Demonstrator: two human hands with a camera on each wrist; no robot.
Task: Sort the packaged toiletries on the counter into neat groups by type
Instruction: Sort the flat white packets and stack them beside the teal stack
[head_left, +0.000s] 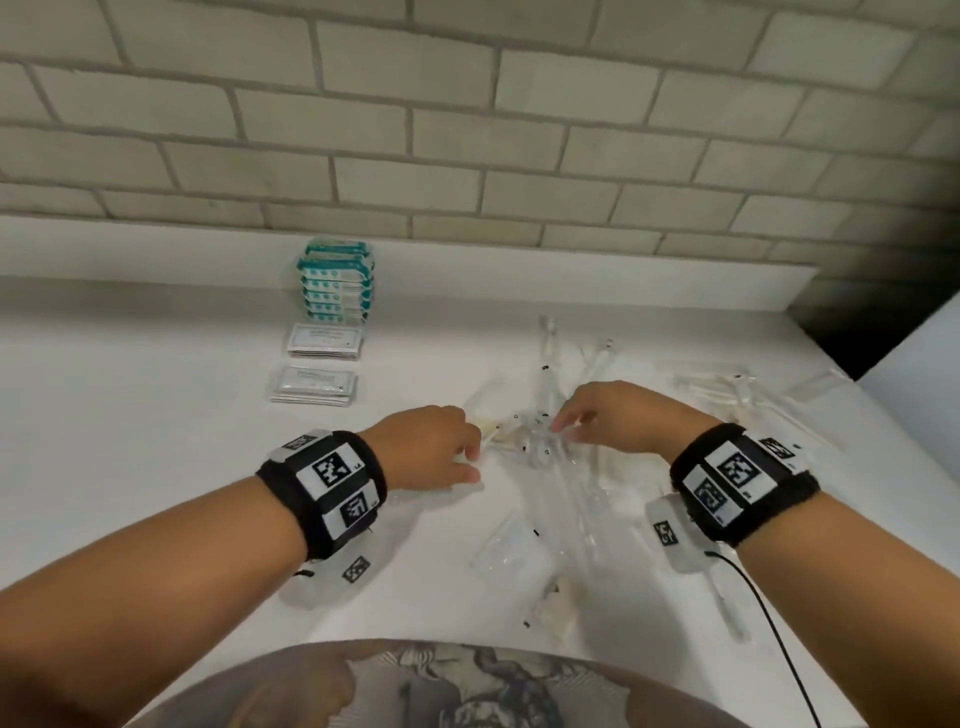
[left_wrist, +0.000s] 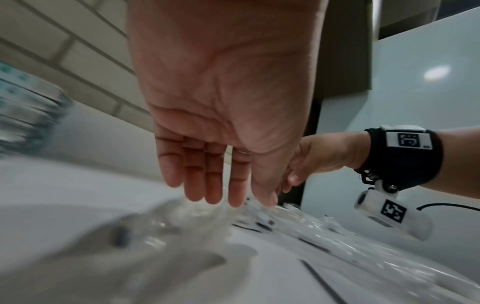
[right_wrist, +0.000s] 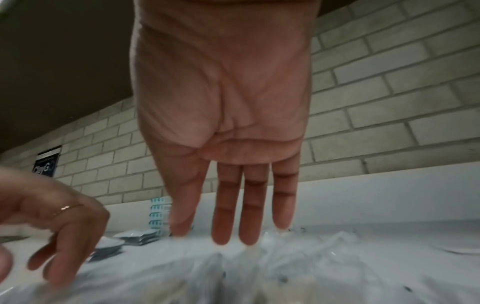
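A loose pile of clear-wrapped toiletries (head_left: 545, 467) lies in the middle of the white counter (head_left: 156, 415). My left hand (head_left: 475, 457) hovers at the pile's left edge. In the left wrist view its fingers (left_wrist: 213, 185) point straight down at the wrappers (left_wrist: 272, 222) and hold nothing. My right hand (head_left: 563, 423) reaches over the pile's far side. Its straight fingers (right_wrist: 249, 216) are just above the blurred packets (right_wrist: 285, 267), also empty. The two hands are close together, and whether any fingertip touches plastic is unclear.
A stack of teal packets (head_left: 337, 283) stands against the back ledge. Two stacks of white sachets (head_left: 324, 340) (head_left: 313, 384) lie in front of it. More clear-wrapped long items (head_left: 727, 384) lie at the right near the counter's corner. A tiled wall (head_left: 467, 130) is behind.
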